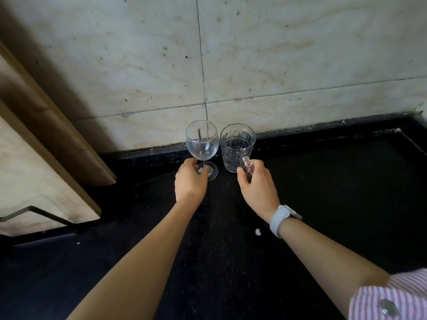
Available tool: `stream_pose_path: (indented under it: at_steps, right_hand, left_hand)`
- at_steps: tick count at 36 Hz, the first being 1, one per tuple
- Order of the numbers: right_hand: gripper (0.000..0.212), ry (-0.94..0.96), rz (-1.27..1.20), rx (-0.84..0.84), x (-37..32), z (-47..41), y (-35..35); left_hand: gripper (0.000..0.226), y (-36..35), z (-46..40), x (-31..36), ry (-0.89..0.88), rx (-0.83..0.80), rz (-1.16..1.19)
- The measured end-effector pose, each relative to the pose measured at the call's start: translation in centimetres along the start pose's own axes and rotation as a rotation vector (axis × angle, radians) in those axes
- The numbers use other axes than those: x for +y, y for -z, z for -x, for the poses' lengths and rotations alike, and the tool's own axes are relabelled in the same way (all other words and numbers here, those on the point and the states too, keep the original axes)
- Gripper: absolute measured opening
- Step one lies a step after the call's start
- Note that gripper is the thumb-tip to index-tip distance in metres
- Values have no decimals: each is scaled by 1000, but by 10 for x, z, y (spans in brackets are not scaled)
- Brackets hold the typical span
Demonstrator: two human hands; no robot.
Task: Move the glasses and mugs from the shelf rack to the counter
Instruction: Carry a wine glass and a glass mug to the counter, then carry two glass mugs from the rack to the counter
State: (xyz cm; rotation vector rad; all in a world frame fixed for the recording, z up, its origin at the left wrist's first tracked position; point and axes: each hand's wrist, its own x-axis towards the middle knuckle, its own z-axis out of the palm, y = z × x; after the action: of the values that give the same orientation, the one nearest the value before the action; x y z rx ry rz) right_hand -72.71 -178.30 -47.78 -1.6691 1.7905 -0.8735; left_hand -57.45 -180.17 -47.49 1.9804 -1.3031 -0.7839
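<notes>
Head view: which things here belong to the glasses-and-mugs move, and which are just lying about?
Part of the job:
- wine glass, left hand at its foot
- glass mug, right hand at its handle
- black counter, both standing on it

Lying about:
- white scrap on the counter
- wristband
- wooden panel at left

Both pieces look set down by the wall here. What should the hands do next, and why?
Probably let go and draw back. The wine glass and the glass mug both appear to stand upright on the counter, with the left hand at the foot and the right hand on the handle.
</notes>
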Motion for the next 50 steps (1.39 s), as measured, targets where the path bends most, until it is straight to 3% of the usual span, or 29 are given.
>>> stream_pose_path:
  at_steps: [4,9,14,19,26,32,36,43,50]
  right_hand:
    - [47,91,91,53,-15,9,27]
    - [34,311,220,38,-76,11,62]
    - [28,480,418,-187,-171,36,72]
    - [32,697,341,-328,-259,112,61]
    - [36,990,231,-565,-372,270,24]
    - [36,1227,121,-783,-429,462,2]
    - [30,1391,63,-924,-448,605,-1]
    - [30,1708,-120,-1147,-470,844,23]
    - [31,1956,-222,-1298,-478,1033,51]
  left_hand:
    - [42,25,22,6,-55,-31,-146]
    - [41,98,55,24,-153,71,-359]
    - [42,199,105,37,-199,176,-587]
    - [39,301,195,23,-138,369,-658]
    - [38,428,365,-42,51,642,-707]
    - [37,495,569,-112,339,833,-768]
    - [30,516,725,-148,533,939,-812]
    - [38,531,990,-176,888,1131,-797]
    - [36,526,1166,-179,1135,1371,-744]
